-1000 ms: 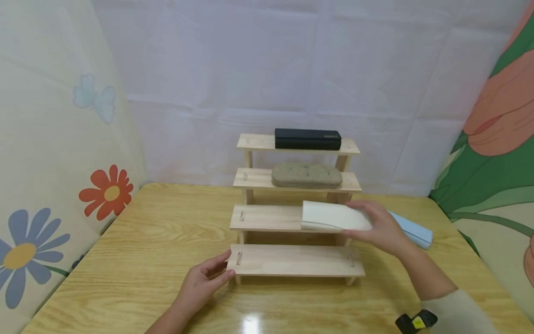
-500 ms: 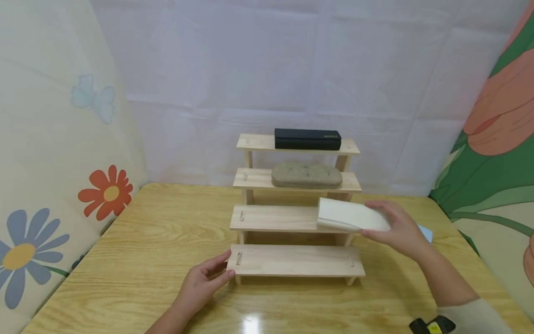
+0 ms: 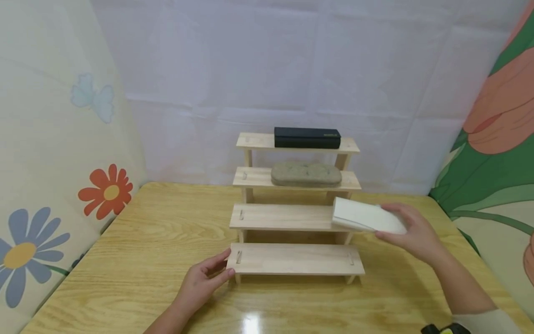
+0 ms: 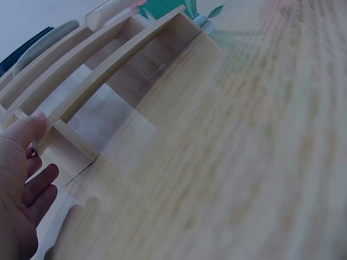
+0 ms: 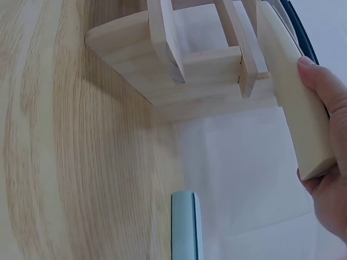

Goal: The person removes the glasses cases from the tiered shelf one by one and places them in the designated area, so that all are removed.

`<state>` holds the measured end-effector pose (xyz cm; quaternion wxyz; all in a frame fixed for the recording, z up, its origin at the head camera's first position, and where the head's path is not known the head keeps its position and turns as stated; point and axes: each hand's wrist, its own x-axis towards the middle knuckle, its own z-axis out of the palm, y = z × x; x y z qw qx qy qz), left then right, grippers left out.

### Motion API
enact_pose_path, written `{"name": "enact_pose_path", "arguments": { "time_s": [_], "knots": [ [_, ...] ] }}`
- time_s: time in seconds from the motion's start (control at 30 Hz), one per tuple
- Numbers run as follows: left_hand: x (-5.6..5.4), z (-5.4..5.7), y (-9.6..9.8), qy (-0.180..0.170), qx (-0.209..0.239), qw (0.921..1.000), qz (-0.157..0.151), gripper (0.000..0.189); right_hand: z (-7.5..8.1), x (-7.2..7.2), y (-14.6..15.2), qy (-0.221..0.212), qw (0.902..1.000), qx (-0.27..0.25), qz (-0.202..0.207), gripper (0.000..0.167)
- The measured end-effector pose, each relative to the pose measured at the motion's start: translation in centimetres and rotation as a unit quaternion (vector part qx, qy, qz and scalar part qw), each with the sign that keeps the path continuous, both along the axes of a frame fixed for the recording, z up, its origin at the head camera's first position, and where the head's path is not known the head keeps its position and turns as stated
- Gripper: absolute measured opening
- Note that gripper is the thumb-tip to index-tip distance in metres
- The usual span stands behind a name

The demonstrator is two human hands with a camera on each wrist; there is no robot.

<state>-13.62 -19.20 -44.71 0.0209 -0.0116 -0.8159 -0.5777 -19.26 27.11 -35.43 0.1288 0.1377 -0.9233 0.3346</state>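
My right hand point(image 3: 413, 234) grips one end of a white glasses case point(image 3: 365, 215), thumb on one side and fingers on the other. The case's free end overlaps the right end of the third tier down in the head view. My left hand point(image 3: 206, 276) holds the left end of the lowest tier of a wooden stepped display stand point(image 3: 292, 259), thumb at its front corner. On the top tier lies a black glasses case point(image 3: 307, 138). A grey-brown padded glasses case point(image 3: 306, 174) rests on the tier below it.
A light blue glasses case point(image 5: 184, 225) lies on the wood-grain table point(image 3: 167, 222) to the right of the stand; my right hand hides it in the head view. White cloth point(image 3: 292, 60) hangs behind, with flower-patterned cloth on both sides.
My right hand has moved right with the white glasses case, from over the third tier to past its right end. The left hand has stayed at the lowest tier.
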Motion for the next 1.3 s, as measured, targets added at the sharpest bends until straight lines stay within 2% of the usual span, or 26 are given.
{"name": "enact_pose_path", "arguments": {
  "time_s": [0.43, 0.77, 0.97, 1.3],
  "knots": [
    [0.0, 0.1, 0.0, -0.006, 0.0, 1.0, -0.002, 0.05, 0.0, 0.6, 2.4, -0.025, 0.9986, 0.008, -0.046, 0.067],
    [-0.1, -0.2, 0.0, -0.001, 0.0, 1.0, 0.0, 0.05, -0.7, 1.0, 4.4, -0.03, 0.996, 0.001, -0.084, 0.068],
    [0.0, -0.2, 0.0, 0.001, -0.001, 1.0, 0.002, 0.049, -1.5, 1.0, 5.6, -0.056, 0.9926, 0.0, -0.107, 0.072],
    [-0.1, -0.3, 0.0, 0.002, 0.0, 1.0, 0.003, 0.049, -3.4, 0.8, 6.9, -0.042, 0.9922, 0.02, -0.116, 0.07]
  ]
}}
